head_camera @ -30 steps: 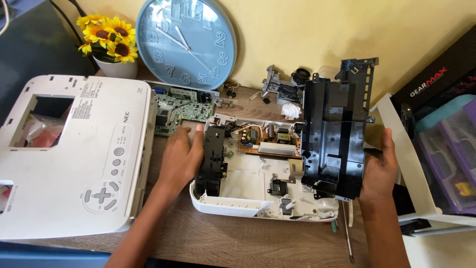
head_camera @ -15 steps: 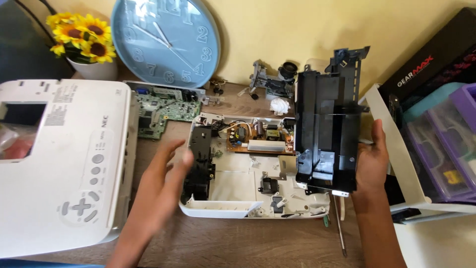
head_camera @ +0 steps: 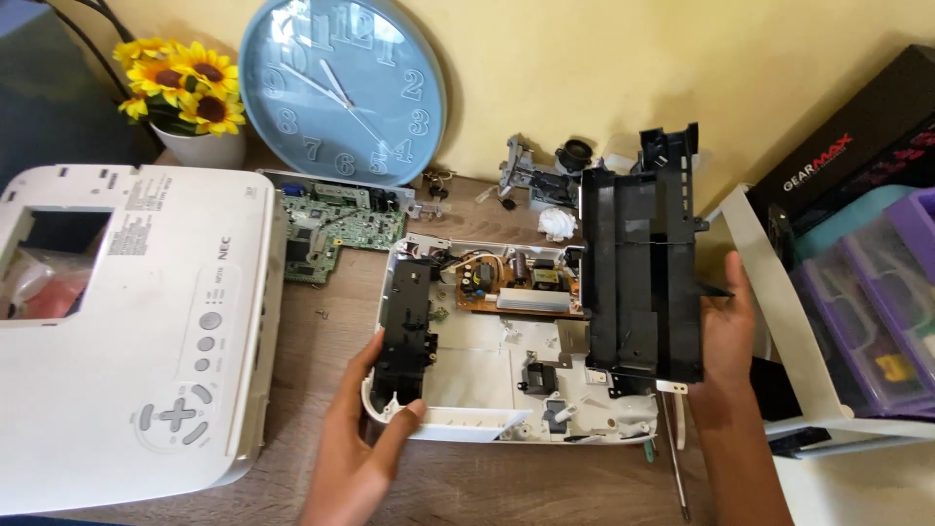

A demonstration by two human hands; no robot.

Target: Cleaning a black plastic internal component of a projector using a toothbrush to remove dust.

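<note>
An opened white projector base [head_camera: 487, 424] lies on the wooden table, with a brown power board [head_camera: 506, 282] and a black side module [head_camera: 404, 326] inside. My left hand [head_camera: 365, 438] grips the base's front left corner, thumb on the rim beside the black module. My right hand [head_camera: 726, 331] holds a large black plastic frame [head_camera: 638, 273] upright over the base's right side.
The white top cover [head_camera: 127, 321] lies at left, a green circuit board [head_camera: 331, 229] behind it. A blue wall clock [head_camera: 341, 88], sunflowers in a pot [head_camera: 185, 93] and loose lens parts [head_camera: 545, 175] stand at the back. Purple storage boxes [head_camera: 877, 312] sit right; a screwdriver [head_camera: 674, 468] lies near the front.
My left hand slid from the black module down to the base's front left corner. The black frame in my right hand has lifted and tilted more upright.
</note>
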